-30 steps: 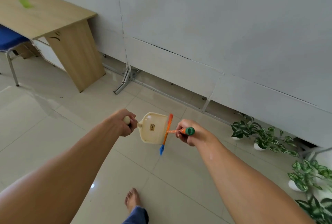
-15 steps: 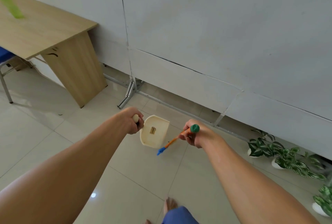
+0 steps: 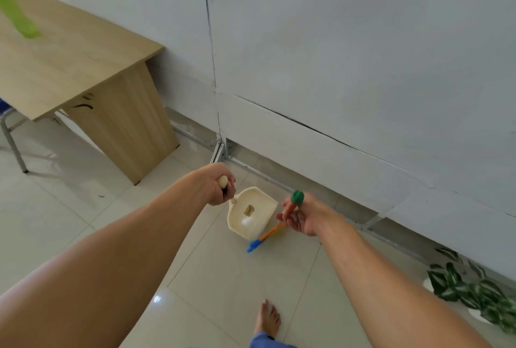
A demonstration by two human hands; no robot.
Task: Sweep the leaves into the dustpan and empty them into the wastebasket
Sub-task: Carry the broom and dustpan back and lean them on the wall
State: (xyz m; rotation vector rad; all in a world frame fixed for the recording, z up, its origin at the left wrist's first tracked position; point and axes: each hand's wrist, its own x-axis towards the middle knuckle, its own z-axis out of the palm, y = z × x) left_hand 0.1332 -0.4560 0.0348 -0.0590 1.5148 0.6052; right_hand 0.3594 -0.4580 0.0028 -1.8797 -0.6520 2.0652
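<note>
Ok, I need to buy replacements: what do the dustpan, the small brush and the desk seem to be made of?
Dustpan: probably moulded plastic, cream, slightly glossy, with rounded one-piece walls. Brush: likely plastic too, given its bright solid orange, green and blue parts; bristles too blurred to judge. Desk: apparently matte wood-grain laminate board, with even printed-looking grain.

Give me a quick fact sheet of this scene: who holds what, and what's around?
Left hand: grips the handle of the cream dustpan
Right hand: holds a small brush, green cap up, blue bristles down
Inside the pan: one small brown patch, leaf or label unclear
Wastebasket: not in view
Nearby: wooden desk at left, potted plants at lower right
</note>
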